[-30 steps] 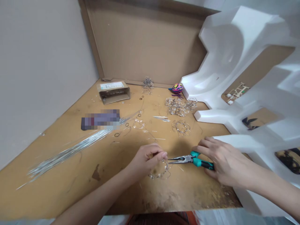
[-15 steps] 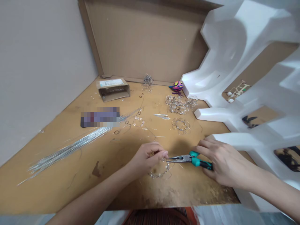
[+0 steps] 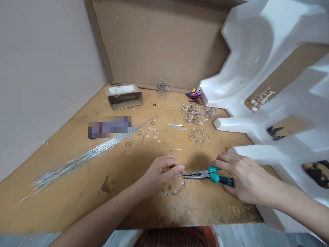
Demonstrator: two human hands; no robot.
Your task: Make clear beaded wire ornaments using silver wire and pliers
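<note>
Between thumb and fingers, my left hand (image 3: pixel 164 174) pinches the upper edge of a beaded wire ring (image 3: pixel 175 192), with clear beads and thin wire loops around it. My right hand (image 3: pixel 240 176) grips the teal and black handles of needle-nose pliers (image 3: pixel 203 175). The pliers' jaw tips meet the ring close to my left fingertips; what exactly lies in the jaws is too small to tell. Just beyond my hands, another beaded wire ring (image 3: pixel 198 137) lies flat on the table.
A bundle of straight wires (image 3: pixel 84 159) stretches along the left, beside a blurred-out dark packet (image 3: pixel 109 127). Farther back are an open cardboard box (image 3: pixel 124 97), a wire tangle (image 3: pixel 162 87), a colourful ball-like object (image 3: pixel 194 93) and piled beaded wire pieces (image 3: pixel 195 114). White foam (image 3: pixel 239 125) borders the right.
The pliers' tips have moved slightly left onto the ring beside my left fingertips, and the jaws have drawn closer together. My left hand keeps its pinch.
</note>
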